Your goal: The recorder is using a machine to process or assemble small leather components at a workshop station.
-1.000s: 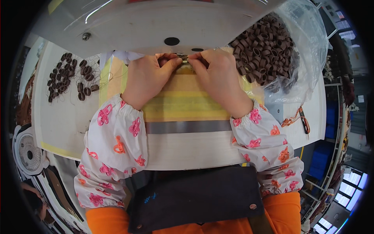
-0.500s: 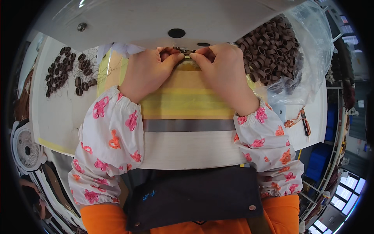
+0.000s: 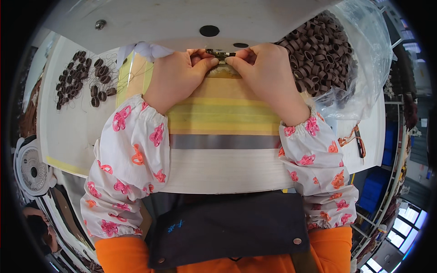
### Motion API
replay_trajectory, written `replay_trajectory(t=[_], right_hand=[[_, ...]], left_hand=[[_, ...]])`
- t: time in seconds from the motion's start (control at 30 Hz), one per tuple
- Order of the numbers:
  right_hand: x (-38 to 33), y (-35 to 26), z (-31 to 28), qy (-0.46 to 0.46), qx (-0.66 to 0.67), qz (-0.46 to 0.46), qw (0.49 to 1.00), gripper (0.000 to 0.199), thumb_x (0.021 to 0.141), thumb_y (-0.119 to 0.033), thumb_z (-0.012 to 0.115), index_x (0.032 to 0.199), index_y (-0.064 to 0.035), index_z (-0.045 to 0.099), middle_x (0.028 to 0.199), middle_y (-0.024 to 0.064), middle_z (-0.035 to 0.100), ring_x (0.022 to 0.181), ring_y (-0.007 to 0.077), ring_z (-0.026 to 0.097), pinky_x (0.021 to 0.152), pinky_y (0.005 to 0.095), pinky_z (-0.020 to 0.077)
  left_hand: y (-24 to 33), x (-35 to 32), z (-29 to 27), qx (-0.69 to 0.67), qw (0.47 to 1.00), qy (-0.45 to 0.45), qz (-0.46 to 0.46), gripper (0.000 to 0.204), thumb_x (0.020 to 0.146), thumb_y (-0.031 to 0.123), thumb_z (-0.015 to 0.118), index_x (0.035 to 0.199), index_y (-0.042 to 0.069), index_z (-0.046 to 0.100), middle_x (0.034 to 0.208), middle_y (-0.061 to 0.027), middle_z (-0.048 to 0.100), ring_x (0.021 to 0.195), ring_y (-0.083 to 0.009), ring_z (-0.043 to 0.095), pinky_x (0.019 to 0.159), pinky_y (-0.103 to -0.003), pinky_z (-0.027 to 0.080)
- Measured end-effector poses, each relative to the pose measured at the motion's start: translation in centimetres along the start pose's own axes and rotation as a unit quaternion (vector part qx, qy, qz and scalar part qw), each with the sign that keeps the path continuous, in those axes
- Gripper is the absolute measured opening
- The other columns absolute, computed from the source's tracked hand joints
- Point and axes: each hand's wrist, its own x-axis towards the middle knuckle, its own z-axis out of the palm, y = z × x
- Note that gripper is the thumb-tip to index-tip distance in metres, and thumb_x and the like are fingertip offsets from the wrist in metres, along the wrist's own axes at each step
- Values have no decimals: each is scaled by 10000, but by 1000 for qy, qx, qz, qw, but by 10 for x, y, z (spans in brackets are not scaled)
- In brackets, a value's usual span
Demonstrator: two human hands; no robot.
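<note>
Fingertips of both hands pinch one small dark part [image 3: 221, 54] between them at the far edge of the yellow-striped board [image 3: 223, 113], the left hand [image 3: 175, 77] and right hand [image 3: 264, 73] almost touching. Half a second ago they held it the same way; the view has only shifted slightly. Left of the board lie scattered brown rings [image 3: 79, 77]. Right of it, a clear bag [image 3: 364, 59] holds many more rings [image 3: 318, 50].

Bright even overhead light, soft shadows, sharp centre, strong fisheye bending, black rim.
</note>
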Motion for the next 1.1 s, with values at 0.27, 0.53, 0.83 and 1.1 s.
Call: replay_trajectory(t=[0.27, 0.53, 0.83, 1.1], right_hand=[[-3, 2, 5, 18, -2, 2, 1000, 172, 674, -87, 680, 661, 10, 538, 582, 152, 570, 553, 310, 580, 509, 367, 450], [-7, 9, 8, 25, 23, 3, 999, 184, 696, -116, 677, 662, 3, 541, 591, 133, 581, 562, 295, 585, 507, 364, 448], [-31, -10, 8, -24, 182, 142, 973, 241, 738, -145, 674, 843, 53, 583, 630, 107, 603, 529, 183, 588, 492, 289, 454], [-27, -20, -8, -108, 259, 212, 936, 144, 792, -72, 624, 857, 34, 550, 690, 43, 598, 569, 74, 561, 494, 199, 450]], left_hand=[[3, -1, -3, 5, 1000, 5, -1, 242, 769, 231, 651, 815, -5, 634, 601, -6, 568, 531, -75, 491, 518, -225, 396], [3, 0, -6, 65, 997, 7, 35, 229, 793, 227, 637, 853, 6, 628, 576, -6, 552, 515, -84, 486, 511, -229, 386], [13, -42, -5, 78, 972, -82, 207, 227, 799, 33, 545, 1014, 47, 619, 685, -160, 587, 560, -265, 572, 550, -305, 449], [13, -37, -11, 27, 966, -90, 239, 166, 819, 44, 539, 948, 36, 643, 718, -124, 613, 576, -229, 569, 555, -294, 443]])
